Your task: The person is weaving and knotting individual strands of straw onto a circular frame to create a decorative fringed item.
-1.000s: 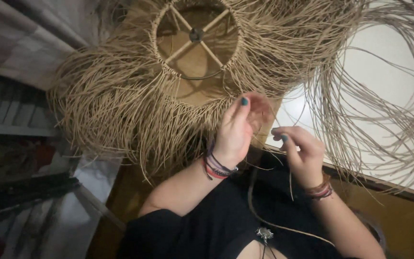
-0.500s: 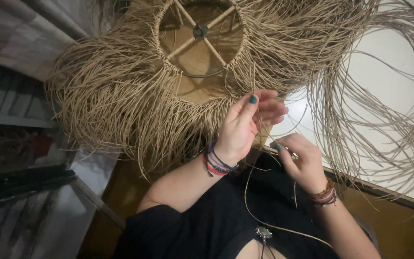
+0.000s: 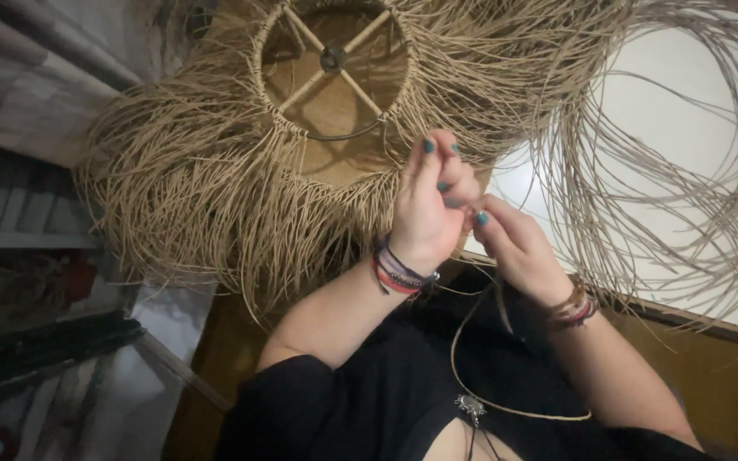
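A single tan fibre strand (image 3: 471, 376) is pinched between the two hands just below the woven rim of a round straw lampshade (image 3: 215, 188). The left hand (image 3: 427, 205) is raised with its fingers curled together on the strand close to the fringe, and the right hand (image 3: 510, 243) is closed on the same strand just beside it, fingertips of both hands touching. The strand loops down from the hands across the black garment (image 3: 403, 401) and curves back up toward the right.

The step in hand is judged to be a knotting or tying-in of the strand at the rim. It is done well if the pinch is kept close to the ring (image 3: 335, 77), so that tension is held, and if the slack loop is kept free of the neighbouring fringe, which hangs thickly on the left and near side and could easily be caught up. The wrist bands (image 3: 399, 273) on the left hand lie near the loop and could snag it.

Open room is limited. The shade fills the far and left part of the view. On the right, a loose coil of long strands (image 3: 685, 188) is spread over a pale surface (image 3: 668, 128), whose dark edge runs near the right forearm. The clearest room for drawing the strand through lies near, over the lap.
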